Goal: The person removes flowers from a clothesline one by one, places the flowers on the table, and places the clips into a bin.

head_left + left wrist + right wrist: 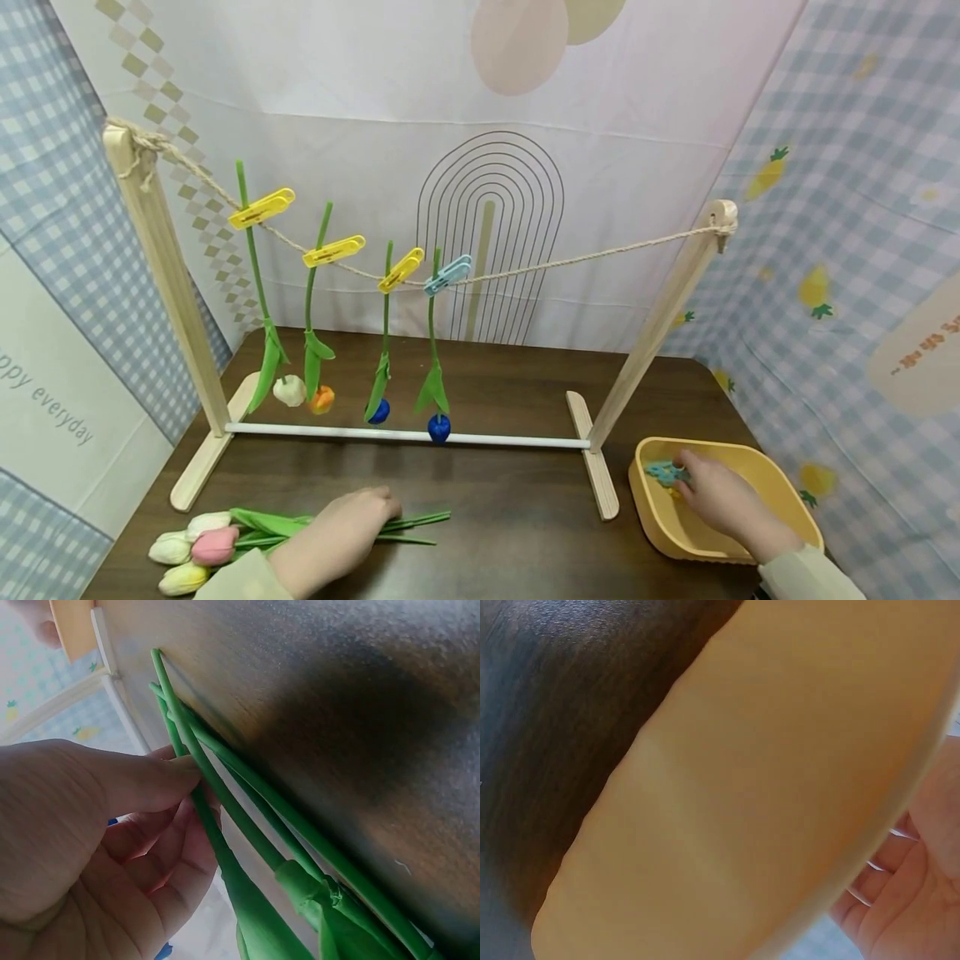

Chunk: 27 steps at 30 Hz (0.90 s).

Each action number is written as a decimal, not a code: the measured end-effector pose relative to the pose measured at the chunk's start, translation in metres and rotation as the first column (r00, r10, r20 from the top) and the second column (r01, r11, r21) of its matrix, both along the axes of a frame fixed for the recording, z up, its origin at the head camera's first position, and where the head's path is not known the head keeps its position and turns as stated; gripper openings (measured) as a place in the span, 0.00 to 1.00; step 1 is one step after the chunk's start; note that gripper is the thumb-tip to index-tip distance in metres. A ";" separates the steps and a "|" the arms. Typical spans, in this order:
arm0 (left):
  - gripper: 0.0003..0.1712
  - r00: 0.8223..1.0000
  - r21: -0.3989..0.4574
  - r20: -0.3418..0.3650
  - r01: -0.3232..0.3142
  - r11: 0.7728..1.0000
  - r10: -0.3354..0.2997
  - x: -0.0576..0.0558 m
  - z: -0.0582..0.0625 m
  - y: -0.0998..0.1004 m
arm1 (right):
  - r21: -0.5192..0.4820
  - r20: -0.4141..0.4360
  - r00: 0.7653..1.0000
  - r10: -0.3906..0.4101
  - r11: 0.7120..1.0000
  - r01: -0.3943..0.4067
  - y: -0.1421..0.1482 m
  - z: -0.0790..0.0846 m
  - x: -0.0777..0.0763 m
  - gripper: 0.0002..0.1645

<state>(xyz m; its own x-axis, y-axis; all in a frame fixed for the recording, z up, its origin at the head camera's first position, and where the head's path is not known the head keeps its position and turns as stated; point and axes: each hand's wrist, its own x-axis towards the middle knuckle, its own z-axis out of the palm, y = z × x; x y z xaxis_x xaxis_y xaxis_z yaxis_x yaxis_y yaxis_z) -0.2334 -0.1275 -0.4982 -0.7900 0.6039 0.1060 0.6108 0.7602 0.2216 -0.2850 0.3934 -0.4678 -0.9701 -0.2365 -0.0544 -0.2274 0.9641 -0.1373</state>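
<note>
My left hand [341, 533] is over the stems of several artificial tulips lying on the table. In the left wrist view, its thumb and fingers pinch one green tulip stem [211, 836]; other stems [300, 825] lie beside it. The white, pink [215, 546] and yellow [183, 578] tulip heads point left. Inside a yellow basket [750, 546], my right hand [720, 496] reaches down at light blue clothespins [663, 472], and a bit of yellow shows beneath. In the right wrist view the basket's wall [727, 802] hides its fingertips, so its hold is unclear.
A wooden stand with a left post [176, 292], a right post [660, 325] and a white bar [480, 438] carries a sagging rope [585, 257]. Several tulips hang head down from it by yellow clothespins [335, 250] and one light blue clothespin [447, 275].
</note>
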 end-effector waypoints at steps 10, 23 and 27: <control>0.13 1.000 0.010 -0.014 0.010 1.000 -0.010 0.003 0.000 -0.001 | 0.026 -0.038 0.999 0.018 1.000 -0.017 0.000 -0.002 0.002 0.14; 0.07 0.997 0.036 0.075 0.003 0.999 -0.005 0.001 0.009 -0.002 | 0.040 -0.108 0.992 0.058 0.998 -0.054 -0.006 0.004 0.002 0.13; 0.07 0.997 0.084 0.079 0.020 0.996 -0.027 0.001 0.013 -0.002 | 0.031 -0.117 0.991 0.057 0.998 -0.054 -0.018 0.014 0.005 0.15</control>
<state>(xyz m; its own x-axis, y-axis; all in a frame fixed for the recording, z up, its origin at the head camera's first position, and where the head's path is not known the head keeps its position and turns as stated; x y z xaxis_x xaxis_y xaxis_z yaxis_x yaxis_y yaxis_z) -0.2327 -0.1297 -0.4849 -0.7836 0.6141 0.0940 0.6062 0.7227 0.3320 -0.2802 0.3756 -0.4540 -0.9556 -0.2899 0.0525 -0.2934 0.9526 -0.0801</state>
